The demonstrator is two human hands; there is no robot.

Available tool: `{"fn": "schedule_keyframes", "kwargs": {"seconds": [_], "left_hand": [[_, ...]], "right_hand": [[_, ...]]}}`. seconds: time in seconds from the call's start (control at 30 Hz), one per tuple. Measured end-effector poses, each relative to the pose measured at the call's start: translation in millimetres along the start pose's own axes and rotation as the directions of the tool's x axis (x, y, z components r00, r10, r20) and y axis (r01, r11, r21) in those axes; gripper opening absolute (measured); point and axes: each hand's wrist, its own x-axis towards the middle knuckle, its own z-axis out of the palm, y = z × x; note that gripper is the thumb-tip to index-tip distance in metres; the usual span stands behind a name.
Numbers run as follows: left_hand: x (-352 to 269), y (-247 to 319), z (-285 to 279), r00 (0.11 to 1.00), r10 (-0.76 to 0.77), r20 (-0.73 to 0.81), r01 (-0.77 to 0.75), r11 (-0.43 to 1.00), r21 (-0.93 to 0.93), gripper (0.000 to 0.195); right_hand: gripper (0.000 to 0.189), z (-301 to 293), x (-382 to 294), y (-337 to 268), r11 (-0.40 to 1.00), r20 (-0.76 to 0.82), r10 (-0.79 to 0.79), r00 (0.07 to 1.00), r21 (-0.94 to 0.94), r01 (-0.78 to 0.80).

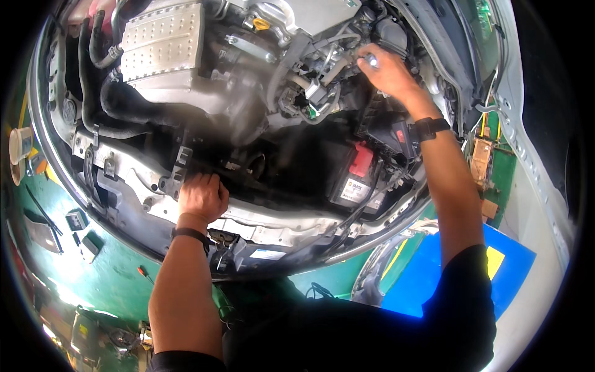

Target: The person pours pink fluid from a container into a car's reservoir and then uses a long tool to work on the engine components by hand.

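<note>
Before me lies a car's open engine bay. My left hand rests with curled fingers on the front crossmember, beside a perforated metal bracket; whether it grips anything is hidden. At the upper right, my right hand reaches to hoses and wiring near the corrugated intake duct. A small bright light shows between its fingers, but the object there cannot be made out. Left of that hand are a metal pipe and connectors. A ribbed metal heat shield covers part of the engine.
A car battery with a red terminal cover sits below my right forearm. Black coolant hoses run along the left. A yellow dipstick handle stands at the top. A screwdriver lies on the green floor.
</note>
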Motion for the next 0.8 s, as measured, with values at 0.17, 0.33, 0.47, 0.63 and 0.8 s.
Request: {"fn": "schedule_keyframes", "kwargs": {"seconds": [0.17, 0.33, 0.47, 0.63, 0.8], "left_hand": [[-1, -2, 0, 1.0, -0.011, 0.017, 0.011, 1.0, -0.003, 0.014], [-1, -1, 1, 1.0, 0.004, 0.028, -0.004, 1.0, 0.005, 0.014], [0, 0, 0, 1.0, -0.006, 0.026, 0.005, 1.0, 0.019, 0.013], [1, 1, -4, 0.999, -0.012, 0.035, 0.012, 1.0, 0.004, 0.01], [1, 0, -2, 1.0, 0.005, 0.004, -0.005, 1.0, 0.004, 0.011]], "right_hand": [[0.031, -9, -3, -6, 0.992, 0.122, -0.052, 0.991, -0.105, 0.065], [0.027, -7, -8, -7, 0.987, 0.075, -0.112, 0.991, -0.108, 0.12], [0.03, 0, -5, 0, 0.99, 0.084, -0.063, 0.994, -0.119, 0.073], [0.035, -5, -2, -15, 0.984, 0.116, -0.019, 0.993, -0.171, 0.039], [0.036, 3, 3, -9, 0.989, 0.055, -0.011, 0.998, -0.145, 0.019]]}}
